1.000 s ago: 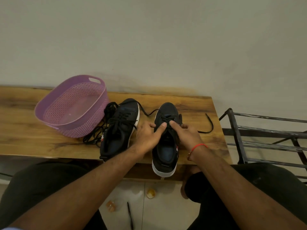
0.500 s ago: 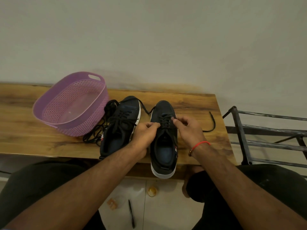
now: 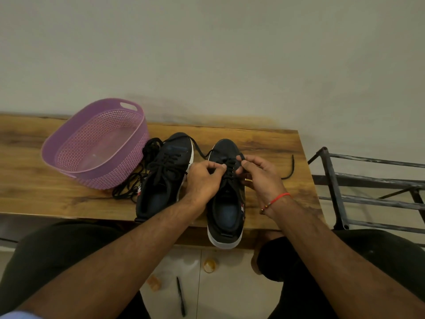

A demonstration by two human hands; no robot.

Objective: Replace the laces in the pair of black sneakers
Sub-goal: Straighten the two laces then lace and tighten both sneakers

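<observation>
Two black sneakers stand side by side on the wooden bench (image 3: 264, 143), toes toward the wall. The left sneaker (image 3: 161, 180) is laced. The right sneaker (image 3: 226, 203) has its heel hanging over the bench's front edge. My left hand (image 3: 203, 180) pinches the black lace at the shoe's left eyelets. My right hand (image 3: 259, 176), with a red thread at the wrist, pinches the lace on the right side. One lace end (image 3: 290, 168) trails right across the bench, the other runs left over the left sneaker's toe. A loose pile of black laces (image 3: 131, 185) lies left of the left sneaker.
A purple perforated basket (image 3: 135, 116), with nothing in it, sits at the bench's left, touching the loose laces. A dark metal rack (image 3: 345, 180) stands right of the bench. On the tiled floor below lie a pen (image 3: 180, 295) and small orange bits. My black-clad knees flank the view.
Both hands have moved from the shoe's tongue area up toward the toe-end eyelets and now pinch the lace there. The right sneaker has shifted slightly.
</observation>
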